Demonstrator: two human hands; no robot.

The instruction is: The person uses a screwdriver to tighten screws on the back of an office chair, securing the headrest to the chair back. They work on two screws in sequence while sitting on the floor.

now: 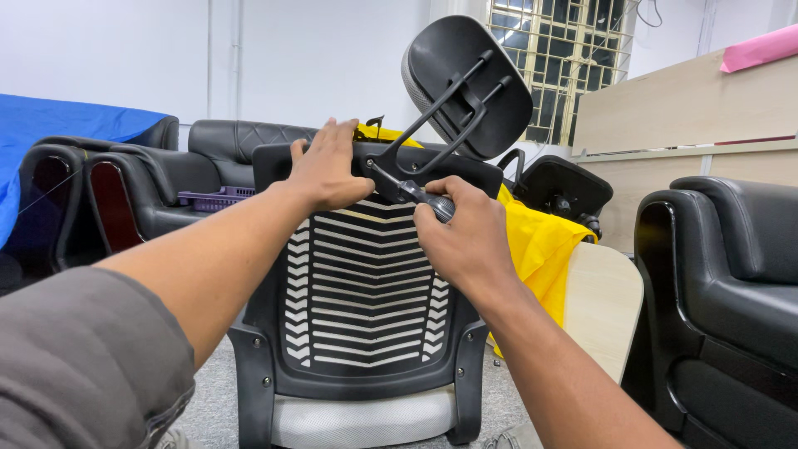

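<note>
- While the head camera is looking down along both forearms, the left hand [327, 169] is lying flat on the top edge of the office chair backrest [359, 283], fingers stretched out and close together, pressing on the black frame rather than closing round anything.
- The right hand [467, 237] is curling tightly round a screwdriver [422, 196], whose dark handle is showing between thumb and forefinger; its tip is pointing up and left at the spot where the headrest bracket [432, 133] is meeting the top of the backrest.
- The backrest is standing upright in the middle of the view, its rear side with pale slats facing the camera.
- The black headrest [470, 83] is tilting above it on two thin black bars, up and to the right of both hands.
- A yellow cloth [544, 249] is hanging just behind the backrest on the right, over a pale wooden board [603, 303].
- Black leather armchairs are standing on both sides: one [723, 308] near on the right, another [133, 195] farther off on the left.
- A blue cover [58, 125] is lying at the far left.
</note>
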